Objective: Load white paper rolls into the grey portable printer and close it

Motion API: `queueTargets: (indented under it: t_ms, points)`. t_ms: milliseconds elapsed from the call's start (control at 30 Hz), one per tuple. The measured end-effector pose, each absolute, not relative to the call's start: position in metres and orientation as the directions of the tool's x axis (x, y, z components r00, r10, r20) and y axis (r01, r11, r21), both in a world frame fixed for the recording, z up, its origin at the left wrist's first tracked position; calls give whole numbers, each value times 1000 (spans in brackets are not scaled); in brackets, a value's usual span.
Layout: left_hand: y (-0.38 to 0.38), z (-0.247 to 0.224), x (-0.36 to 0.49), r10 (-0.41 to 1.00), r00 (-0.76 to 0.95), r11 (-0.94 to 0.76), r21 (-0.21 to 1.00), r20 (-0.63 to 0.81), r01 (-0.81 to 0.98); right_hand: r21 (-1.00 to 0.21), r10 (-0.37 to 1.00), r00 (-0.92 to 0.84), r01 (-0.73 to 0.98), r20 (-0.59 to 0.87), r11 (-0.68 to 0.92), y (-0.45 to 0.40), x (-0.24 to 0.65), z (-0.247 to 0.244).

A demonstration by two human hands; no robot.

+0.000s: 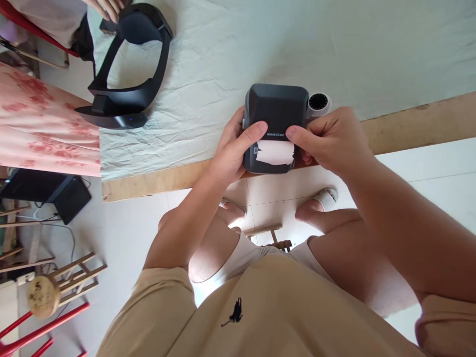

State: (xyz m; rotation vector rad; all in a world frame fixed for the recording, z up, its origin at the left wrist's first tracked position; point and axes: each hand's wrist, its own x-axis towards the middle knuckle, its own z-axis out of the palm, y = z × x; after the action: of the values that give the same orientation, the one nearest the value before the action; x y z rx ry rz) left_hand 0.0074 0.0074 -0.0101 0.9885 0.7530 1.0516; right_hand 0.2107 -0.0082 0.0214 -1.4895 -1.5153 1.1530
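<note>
A dark label printer [277,106] marked NIIMBOT is held at the table's front edge, in the middle of the head view. A torn strip of white paper [275,152] sticks out of its lower part. My left hand [233,148] is closed on the printer's left side, its thumb on the top face. At the other side, my right hand [334,141] grips it with the thumb on top; its other fingers are curled and partly hidden. Just behind the right hand, a small white round device with a black face [319,102] stands on the cloth.
A black headset [158,84] lies on the light green tablecloth [208,59] at the left. Another person's hand [107,7] is beside it. The table's wooden edge [156,184] runs across. A wooden stool [43,296] is at lower left.
</note>
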Motion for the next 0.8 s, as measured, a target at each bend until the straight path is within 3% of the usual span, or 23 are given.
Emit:
queueTargets:
  t_ms: [67, 133, 500, 667, 800]
  points:
    - [11, -15, 6, 941, 336, 162, 914, -31, -371, -905, 965, -82, 375, -249, -202, -8, 207, 33]
    - [12, -16, 6, 946, 322, 157, 915, -31, -372, -894, 959, -59, 379, -279, -237, -6, 205, 38]
    - [5, -8, 8, 939, 340, 93, 911, 54, -403, -952, 970, -213, 303, -116, -47, -8, 215, 21]
    - [6, 1, 14, 937, 326, 261, 869, -123, -421, -948, 973, -226, 317, -55, 20, -9, 215, 18]
    - [6, 1, 17, 942, 220, 323, 861, -253, -392, -941, 973, -226, 336, -46, 33, -8, 215, 16]
